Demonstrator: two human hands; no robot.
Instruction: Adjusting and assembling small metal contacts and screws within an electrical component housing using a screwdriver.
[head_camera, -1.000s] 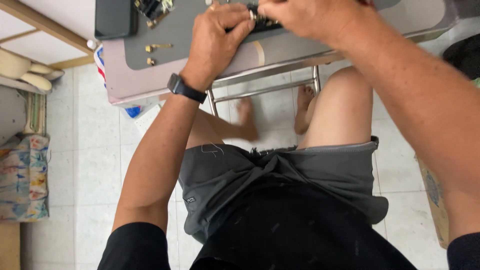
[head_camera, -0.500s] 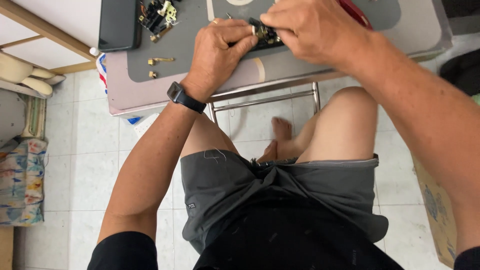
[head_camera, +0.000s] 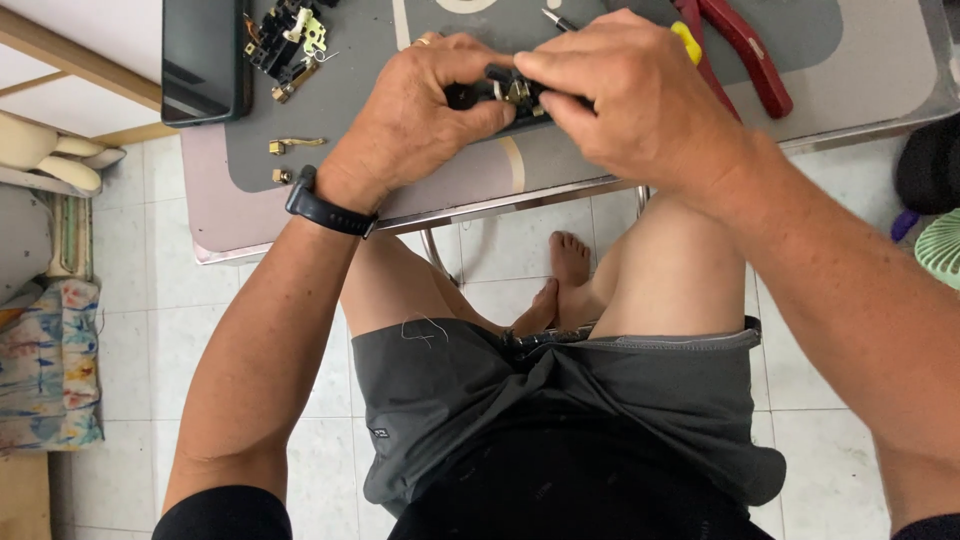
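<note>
Small black part (head_camera: 515, 92) — pinched between left hand (head_camera: 420, 115) and right hand (head_camera: 630, 105).

Pale tiled floor (head_camera: 130, 300) under a metal-legged table (head_camera: 230, 235), evenly daylit.

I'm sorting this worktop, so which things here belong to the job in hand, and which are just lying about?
In the job:
- small black part with brass contacts, held by left hand and right hand
- black parts with brass pieces
- loose brass bits
- red-handled pliers

Lying about:
- dark tablet
- patterned cloth
- green fan
</note>
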